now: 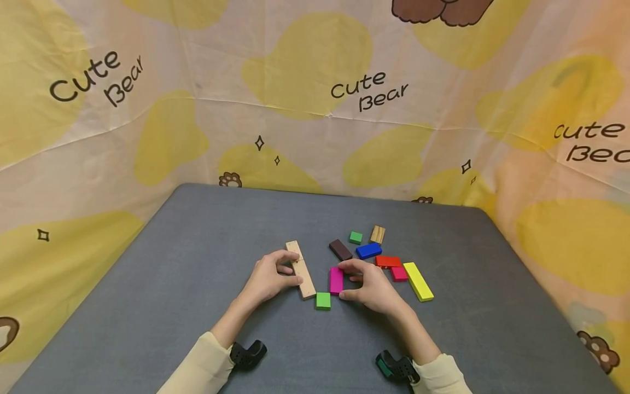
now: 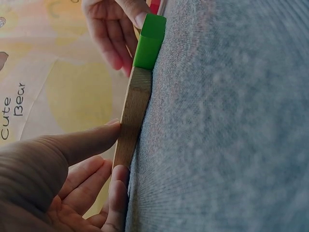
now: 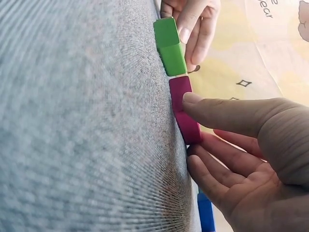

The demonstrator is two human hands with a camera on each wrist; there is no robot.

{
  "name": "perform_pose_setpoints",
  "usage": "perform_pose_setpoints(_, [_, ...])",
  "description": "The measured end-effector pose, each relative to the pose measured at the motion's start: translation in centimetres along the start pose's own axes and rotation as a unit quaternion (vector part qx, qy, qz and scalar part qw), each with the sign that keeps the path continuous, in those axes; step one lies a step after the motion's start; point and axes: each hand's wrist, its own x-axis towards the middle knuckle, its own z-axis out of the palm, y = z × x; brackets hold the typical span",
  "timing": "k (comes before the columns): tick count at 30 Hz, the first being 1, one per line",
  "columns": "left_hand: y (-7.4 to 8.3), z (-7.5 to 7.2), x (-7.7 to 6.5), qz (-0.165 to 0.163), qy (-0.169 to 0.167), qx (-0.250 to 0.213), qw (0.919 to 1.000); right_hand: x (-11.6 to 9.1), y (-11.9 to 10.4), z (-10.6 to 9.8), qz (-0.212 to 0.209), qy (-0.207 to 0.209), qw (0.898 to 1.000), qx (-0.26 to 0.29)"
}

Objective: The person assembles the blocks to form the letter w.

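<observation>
A long strip of plain wooden blocks (image 1: 304,276), with a seam near its far end, lies slanted on the grey table. My left hand (image 1: 270,276) holds it from the left, thumb on its side and index finger over its far part. A magenta block (image 1: 336,280) lies to the right, and my right hand (image 1: 370,287) pinches it between thumb at the near end and fingers at the far end. Between the two, nearer me, sits a light green block (image 1: 322,301), close to both. In the right wrist view, the thumb presses on the magenta block (image 3: 186,123).
Beyond the right hand lie a dark brown block (image 1: 340,250), a blue block (image 1: 369,251), a small green block (image 1: 356,237) and a striped wooden block (image 1: 378,234). Right of it are a red block (image 1: 388,261), a pinkish-red block (image 1: 400,274) and a long yellow block (image 1: 418,282).
</observation>
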Motion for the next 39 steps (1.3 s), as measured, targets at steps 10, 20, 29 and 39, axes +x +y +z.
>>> perform_pose_setpoints(10, [0.0, 0.0, 0.0, 0.001, -0.005, -0.002, 1.0000, 0.0, 0.0, 0.1, 0.001, -0.003, 1.000, -0.005])
perform_pose_setpoints(20, [0.1, 0.0, 0.0, -0.005, -0.004, 0.005, 1.0000, 0.1, 0.2, 0.0, -0.012, -0.011, 1.000, -0.010])
perform_pose_setpoints(29, [-0.3, 0.1, -0.3, -0.004, -0.006, 0.001, 1.0000, -0.4, 0.5, 0.1, -0.003, -0.018, 1.000, 0.003])
perform_pose_setpoints(39, [-0.2, 0.0, -0.1, 0.003, -0.003, -0.003, 1.0000, -0.4, 0.7, -1.1, 0.011, 0.024, 0.999, 0.026])
